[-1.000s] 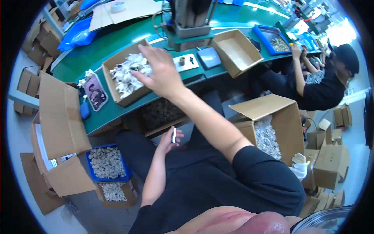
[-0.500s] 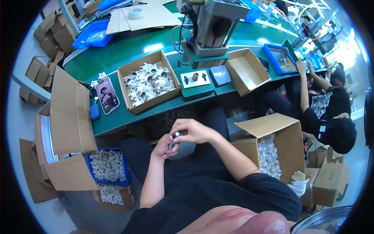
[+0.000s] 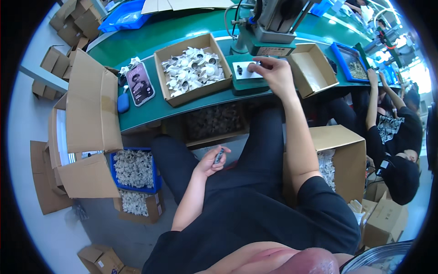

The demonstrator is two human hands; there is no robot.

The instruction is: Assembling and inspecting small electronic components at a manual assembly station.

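Observation:
My left hand is curled in front of my lap, closed round a short dark grey cylinder with a light band or marking. My right hand reaches up to the press on the bench. Its thumb and fingers pinch together over the white plate on the press's green base. Whatever those fingertips grip is hidden by the fingers. A small dark fitting stands on the plate's left part. Left of the base is a cardboard box of white finned parts.
An open cardboard box stands right of the press. A phone and blue case lie at the bench's left. Beside my legs are a blue bin of parts and a carton. A co-worker sits at right.
My right hand has left the left hand and moved up and right to the press plate. The left hand keeps a small cylinder, now tilted outward. The whole view has shifted.

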